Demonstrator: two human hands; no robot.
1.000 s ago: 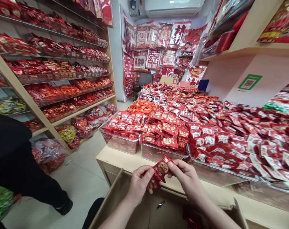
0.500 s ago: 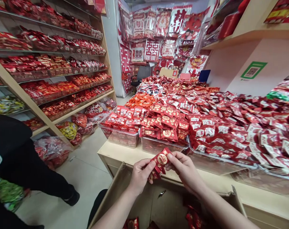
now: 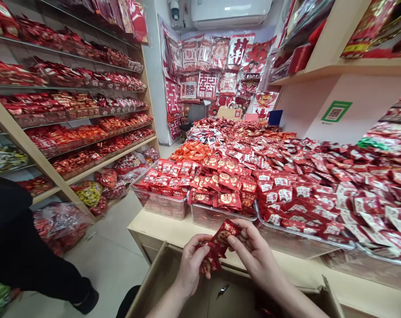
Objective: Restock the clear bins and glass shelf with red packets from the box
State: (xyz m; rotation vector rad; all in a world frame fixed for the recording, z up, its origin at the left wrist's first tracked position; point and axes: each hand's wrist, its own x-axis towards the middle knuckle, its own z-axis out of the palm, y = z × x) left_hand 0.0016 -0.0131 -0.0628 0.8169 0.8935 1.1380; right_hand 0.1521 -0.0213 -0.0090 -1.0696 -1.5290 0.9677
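Note:
Both my hands are above an open cardboard box [image 3: 160,269], in front of the counter. My left hand [image 3: 190,265] is closed on red candy packets [image 3: 209,261] with gold print. Between the thumb and fingers of my right hand [image 3: 253,251] is another red candy packet [image 3: 225,234], tilted and overlapping the left hand's packets. How many packets there are I cannot tell. Just beyond, a clear plastic bin [image 3: 220,214] is heaped with similar red and gold packets [image 3: 227,199]. Inside the box lies a small dark shiny scrap [image 3: 223,290].
More clear bins [image 3: 160,205] of red packets cover the counter [image 3: 150,227]. Shelves [image 3: 71,179] stocked with red packets stand left. A person in dark clothes [image 3: 28,247] stands at the left edge. Filled plastic bags [image 3: 59,225] lie on the floor. A wooden shelf [image 3: 319,73] juts out upper right.
My view has tilted up, bringing an air conditioner into sight. The right hand's packet has turned steeper, and more of the left hand's packets show. The person at left has shifted slightly leftward in view.

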